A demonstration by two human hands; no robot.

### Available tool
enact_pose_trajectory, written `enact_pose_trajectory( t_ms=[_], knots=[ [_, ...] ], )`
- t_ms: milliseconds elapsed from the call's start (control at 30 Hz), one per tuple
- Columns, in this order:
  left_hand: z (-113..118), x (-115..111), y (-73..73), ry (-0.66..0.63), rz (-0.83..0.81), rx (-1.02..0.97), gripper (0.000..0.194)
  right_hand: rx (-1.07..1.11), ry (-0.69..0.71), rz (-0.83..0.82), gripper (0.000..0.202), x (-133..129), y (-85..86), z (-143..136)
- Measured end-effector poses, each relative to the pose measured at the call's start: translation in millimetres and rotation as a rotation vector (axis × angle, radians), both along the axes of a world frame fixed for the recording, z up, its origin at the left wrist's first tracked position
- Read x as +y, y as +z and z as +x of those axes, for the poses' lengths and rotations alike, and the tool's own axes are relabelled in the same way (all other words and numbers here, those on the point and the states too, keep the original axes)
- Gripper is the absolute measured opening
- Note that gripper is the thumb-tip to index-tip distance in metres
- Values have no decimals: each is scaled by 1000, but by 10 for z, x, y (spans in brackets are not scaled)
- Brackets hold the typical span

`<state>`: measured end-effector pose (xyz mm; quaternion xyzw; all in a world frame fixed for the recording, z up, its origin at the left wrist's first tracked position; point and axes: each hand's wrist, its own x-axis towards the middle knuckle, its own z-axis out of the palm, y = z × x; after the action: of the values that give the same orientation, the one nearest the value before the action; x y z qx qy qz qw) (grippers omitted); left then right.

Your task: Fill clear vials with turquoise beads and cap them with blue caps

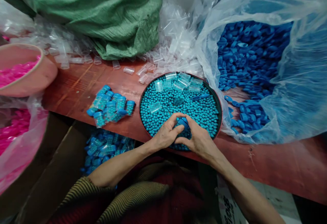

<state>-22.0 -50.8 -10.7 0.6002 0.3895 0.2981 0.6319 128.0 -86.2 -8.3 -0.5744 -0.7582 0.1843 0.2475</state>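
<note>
Over the near side of a round tray point(220, 115) of small blue balls point(163, 115), my left hand point(167, 132) and my right hand point(198, 136) meet with curled fingers. Between them is a small container with a blue cap point(182, 121); both hands close around it, and fingers cover much of its body. Several clear plastic tubes point(170, 76) lie on the balls along the tray's far side, and one more clear tube point(155, 107) rests at the left. A blue cap piece point(200, 97) sits on the balls at the right.
Blue-capped filled containers point(111, 104) are piled left of the tray, with more below the table edge point(102, 147). Clear tubes point(176, 43) heap behind, beside a green sack point(114, 16). A plastic bag point(301, 98) of blue caps point(252, 53) stands right; a pink basin point(38, 70) stands left.
</note>
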Motion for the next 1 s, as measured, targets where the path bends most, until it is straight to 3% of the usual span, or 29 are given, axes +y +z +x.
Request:
enact_pose_trajectory(
  t_ms=[100,233,433,633,767,867,933,1000],
  knots=[
    [20,4,2,21,-43,0,36,-133,-85,-4,85,-48,-30,-88],
    [42,-22,27,66,-54,-5,30,-212,-99,79,75,-54,-45,-148],
    [85,-54,53,137,-138,-96,22,-133,-68,258,70,2,-150,-146],
    [99,-13,-35,162,-247,-116,23,-12,-155,200,67,-4,-231,-242],
    [61,30,1,107,-92,-67,30,66,-118,57,80,-6,-165,-211],
    [-148,107,95,111,123,51,33,126,-2,-51,87,35,-97,-41],
    [-418,188,140,193,313,229,32,118,14,-63,73,107,-78,132],
    [-754,278,147,326,400,399,34,48,-44,-8,51,230,-83,320]
  ],
)
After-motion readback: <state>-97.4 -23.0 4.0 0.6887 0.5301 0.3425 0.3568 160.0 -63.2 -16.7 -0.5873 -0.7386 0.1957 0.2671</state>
